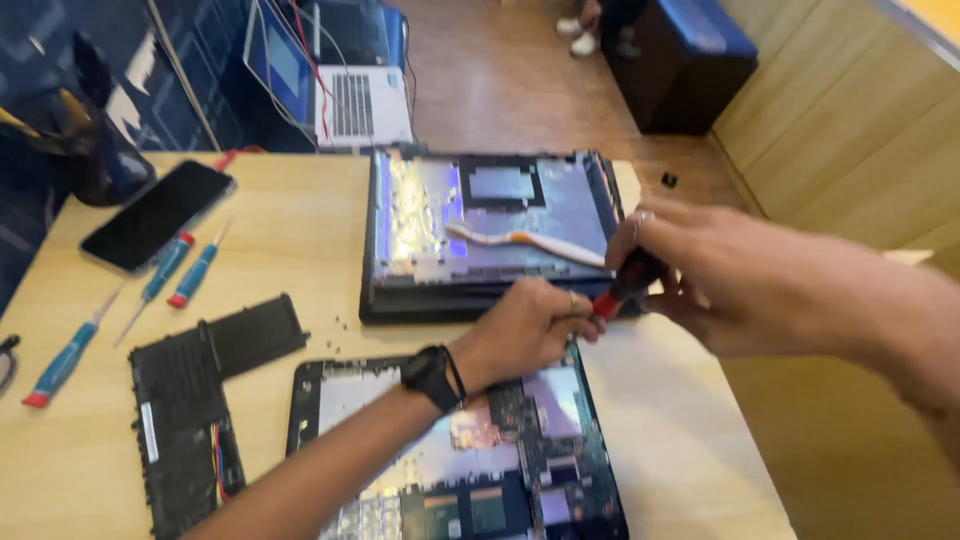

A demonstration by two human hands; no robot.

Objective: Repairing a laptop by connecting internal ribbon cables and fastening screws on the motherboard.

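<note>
An opened laptop base (pixel 520 470) with its circuit board bare lies at the near edge of the wooden table (pixel 290 250). My left hand (pixel 530 325), with a black watch on the wrist, rests on its far right corner and pinches the tip of a screwdriver. My right hand (pixel 690 265) grips the red and black screwdriver (pixel 622 288) by its handle, angled down toward that corner. Just behind my hands lies a stack of laptop shells (pixel 490 230) with a white ribbon cable across the top.
A black battery pack (pixel 195 400) lies left of the opened base, tiny screws (pixel 340 325) scattered near it. Three blue and red screwdrivers (pixel 180 265) and a black phone (pixel 155 213) sit at the left. An open laptop (pixel 330 80) stands behind the table. The table's right edge drops to wooden floor.
</note>
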